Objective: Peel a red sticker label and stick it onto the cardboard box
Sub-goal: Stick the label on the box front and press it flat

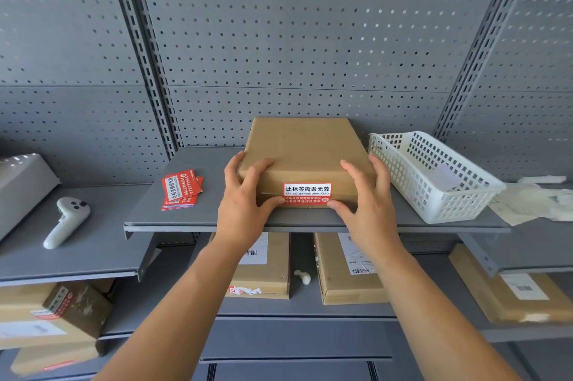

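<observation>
A flat brown cardboard box (302, 148) lies on the grey shelf (192, 219) in front of me. A red and white sticker label (307, 193) is stuck across its near front edge. My left hand (245, 203) grips the box's near left corner, thumb by the label's left end. My right hand (369, 203) holds the near right corner, thumb at the label's right end. A stack of red sticker labels (180, 190) lies on the shelf to the left of the box.
A white plastic basket (434, 176) stands right of the box, touching distance from my right hand. A white controller (66, 221) lies on the lower left shelf. Several cardboard boxes (347, 269) sit on the shelves below. Crumpled backing paper (533, 200) lies far right.
</observation>
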A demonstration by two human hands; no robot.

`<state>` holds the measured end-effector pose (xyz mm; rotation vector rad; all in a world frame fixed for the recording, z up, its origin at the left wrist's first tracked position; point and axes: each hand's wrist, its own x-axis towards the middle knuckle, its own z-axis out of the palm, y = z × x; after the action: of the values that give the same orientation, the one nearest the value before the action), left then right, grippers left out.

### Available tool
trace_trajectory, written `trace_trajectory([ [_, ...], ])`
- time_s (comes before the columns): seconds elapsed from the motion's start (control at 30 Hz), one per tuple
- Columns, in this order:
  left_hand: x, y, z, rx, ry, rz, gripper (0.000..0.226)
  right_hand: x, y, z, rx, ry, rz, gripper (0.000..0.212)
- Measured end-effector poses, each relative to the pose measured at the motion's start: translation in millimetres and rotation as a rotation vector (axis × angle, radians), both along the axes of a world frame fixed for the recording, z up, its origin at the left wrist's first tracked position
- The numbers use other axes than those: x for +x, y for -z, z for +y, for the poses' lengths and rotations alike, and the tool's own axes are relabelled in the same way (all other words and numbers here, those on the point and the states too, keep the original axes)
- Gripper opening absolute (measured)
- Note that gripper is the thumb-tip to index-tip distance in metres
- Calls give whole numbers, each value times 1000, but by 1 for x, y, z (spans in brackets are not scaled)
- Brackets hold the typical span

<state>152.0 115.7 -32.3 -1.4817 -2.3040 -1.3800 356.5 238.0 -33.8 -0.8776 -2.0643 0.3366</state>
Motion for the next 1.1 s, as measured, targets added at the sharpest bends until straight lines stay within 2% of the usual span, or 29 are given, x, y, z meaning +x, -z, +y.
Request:
trace_trajectory([
  [0.17, 0, -2, -3, 24, 68, -31, 74, -2, -2, -6, -12, 15, 13, 84],
  [0.33, 16, -5, 3, -14, -77, -50, 84, -20, -3, -16, -2, 160, 13, 90],
  [0.53, 16, -4, 8, -25, -128, -32, 81, -14, -3, -11, 1, 125, 12, 79],
  [0.8, 3, -2, -2, 1, 1, -30, 68, 1, 0, -2, 1, -4, 23, 64],
  [0.9, 7, -5, -2, 51, 27, -80, 64, -3, -4, -9, -39, 47, 62, 64],
  [1.1, 18, -13, 8, 120, -129, -136, 57, -17, -8, -14, -46, 158, 95, 57],
])
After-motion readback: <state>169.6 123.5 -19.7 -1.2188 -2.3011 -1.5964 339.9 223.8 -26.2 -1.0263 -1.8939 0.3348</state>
